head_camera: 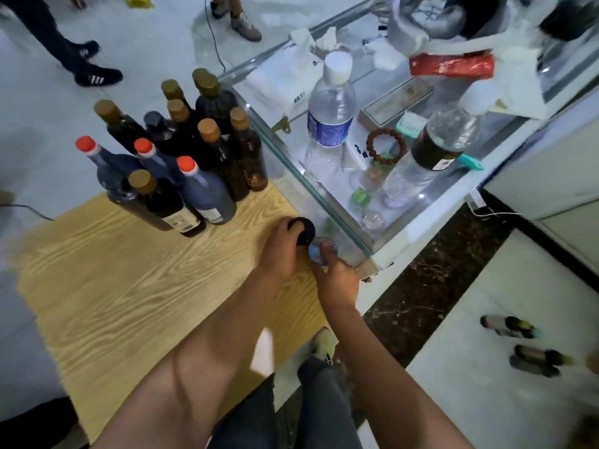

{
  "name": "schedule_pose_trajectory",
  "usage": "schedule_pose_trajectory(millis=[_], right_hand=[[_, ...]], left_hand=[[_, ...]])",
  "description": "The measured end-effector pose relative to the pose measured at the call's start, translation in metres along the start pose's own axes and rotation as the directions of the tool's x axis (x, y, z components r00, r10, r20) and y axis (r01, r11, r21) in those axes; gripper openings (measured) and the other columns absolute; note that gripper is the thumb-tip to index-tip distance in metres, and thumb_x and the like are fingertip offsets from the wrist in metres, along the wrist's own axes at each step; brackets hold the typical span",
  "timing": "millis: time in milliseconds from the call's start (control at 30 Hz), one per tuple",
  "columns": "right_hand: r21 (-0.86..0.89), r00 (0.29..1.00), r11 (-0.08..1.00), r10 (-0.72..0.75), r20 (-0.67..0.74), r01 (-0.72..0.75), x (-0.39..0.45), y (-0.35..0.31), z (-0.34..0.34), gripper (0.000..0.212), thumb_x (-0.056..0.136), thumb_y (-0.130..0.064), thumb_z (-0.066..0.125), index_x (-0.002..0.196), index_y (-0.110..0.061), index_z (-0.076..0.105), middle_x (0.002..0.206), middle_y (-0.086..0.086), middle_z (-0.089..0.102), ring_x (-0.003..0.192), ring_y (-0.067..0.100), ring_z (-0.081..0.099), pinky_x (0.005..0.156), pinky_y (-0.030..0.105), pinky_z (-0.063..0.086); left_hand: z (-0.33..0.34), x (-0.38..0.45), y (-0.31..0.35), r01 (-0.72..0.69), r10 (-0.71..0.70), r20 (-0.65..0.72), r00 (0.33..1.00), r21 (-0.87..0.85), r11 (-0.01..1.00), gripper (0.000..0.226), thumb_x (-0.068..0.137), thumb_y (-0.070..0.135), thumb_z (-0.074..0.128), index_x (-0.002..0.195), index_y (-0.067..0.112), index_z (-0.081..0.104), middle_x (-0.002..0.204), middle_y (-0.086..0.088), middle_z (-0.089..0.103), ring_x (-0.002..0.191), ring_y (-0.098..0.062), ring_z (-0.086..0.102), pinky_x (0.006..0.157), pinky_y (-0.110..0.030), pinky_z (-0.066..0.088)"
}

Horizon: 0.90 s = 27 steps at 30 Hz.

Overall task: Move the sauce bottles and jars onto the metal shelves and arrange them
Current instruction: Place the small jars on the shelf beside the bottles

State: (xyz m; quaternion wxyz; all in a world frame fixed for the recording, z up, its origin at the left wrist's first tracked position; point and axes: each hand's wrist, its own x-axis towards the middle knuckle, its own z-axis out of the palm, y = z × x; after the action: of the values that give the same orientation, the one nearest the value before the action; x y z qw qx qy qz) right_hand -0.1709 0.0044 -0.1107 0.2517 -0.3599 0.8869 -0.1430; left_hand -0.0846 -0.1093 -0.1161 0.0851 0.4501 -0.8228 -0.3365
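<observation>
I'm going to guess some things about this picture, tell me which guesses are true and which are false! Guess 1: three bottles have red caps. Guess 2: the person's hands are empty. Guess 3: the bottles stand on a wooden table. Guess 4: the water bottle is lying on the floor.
1. Three bottles have red caps. True: three red-capped bottles stand in the group.
2. The hands are empty. False: the left hand holds a black-lidded jar, and the right hand holds a blue-lidded jar.
3. The bottles stand on a wooden table. True.
4. The water bottle lies on the floor. False: it stands upright on the glass counter.
</observation>
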Motion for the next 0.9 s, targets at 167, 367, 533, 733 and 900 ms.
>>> schedule_pose_trajectory(millis=[167,367,533,733,900], right_hand=[[0.230,0.990,0.973,0.025,-0.140,0.008,-0.025,-0.007,0.010,0.042,0.091,-0.029,0.068,0.130,-0.018,0.064,0.114,0.017,0.069,0.098,0.036,0.066,0.079,0.041,0.053],[0.314,0.981,0.949,0.033,-0.192,0.030,-0.070,-0.011,-0.006,0.049,0.091,-0.023,0.068,0.139,-0.025,0.056,0.119,0.011,0.067,0.106,0.029,0.062,0.083,0.035,0.048],[0.366,0.959,0.925,0.009,-0.285,0.100,-0.116,0.008,-0.042,0.047,0.085,-0.017,0.075,0.131,-0.020,0.063,0.112,0.007,0.071,0.098,0.023,0.066,0.087,0.036,0.053],[0.344,0.908,0.932,0.044,-0.417,0.113,-0.188,0.054,-0.119,0.046,0.088,-0.028,0.072,0.133,-0.026,0.061,0.109,-0.002,0.067,0.098,0.009,0.061,0.090,0.019,0.046],[0.385,0.811,0.922,0.194,-0.551,0.041,-0.264,0.112,-0.180,0.044,0.088,-0.029,0.072,0.131,-0.029,0.063,0.110,-0.005,0.068,0.096,0.004,0.063,0.091,0.024,0.051]], left_hand=[[-0.011,-0.025,-0.019,-0.099,0.099,-0.008,0.995,-0.078,0.992,0.045,0.076,0.004,0.073,0.119,0.006,0.060,0.125,-0.015,0.052,0.114,-0.033,0.052,0.097,-0.045,0.045],[-0.044,-0.055,-0.010,-0.146,0.142,-0.038,0.989,-0.171,0.974,0.044,0.076,0.016,0.078,0.117,0.008,0.065,0.127,-0.010,0.057,0.111,-0.026,0.058,0.093,-0.032,0.046],[-0.072,-0.078,0.019,-0.185,0.217,0.022,0.976,-0.444,0.877,0.052,0.065,0.023,0.085,0.112,0.008,0.071,0.114,-0.005,0.064,0.102,-0.013,0.061,0.092,-0.020,0.047],[-0.073,-0.097,0.115,-0.189,0.373,0.230,0.899,-0.565,0.803,0.047,0.069,0.009,0.085,0.114,0.016,0.070,0.110,0.003,0.070,0.101,-0.010,0.065,0.090,-0.019,0.049],[-0.060,-0.139,0.219,-0.245,0.528,0.323,0.785,-0.622,0.744,0.045,0.069,0.011,0.085,0.111,0.019,0.069,0.103,0.002,0.071,0.093,-0.009,0.065,0.077,-0.014,0.049]])
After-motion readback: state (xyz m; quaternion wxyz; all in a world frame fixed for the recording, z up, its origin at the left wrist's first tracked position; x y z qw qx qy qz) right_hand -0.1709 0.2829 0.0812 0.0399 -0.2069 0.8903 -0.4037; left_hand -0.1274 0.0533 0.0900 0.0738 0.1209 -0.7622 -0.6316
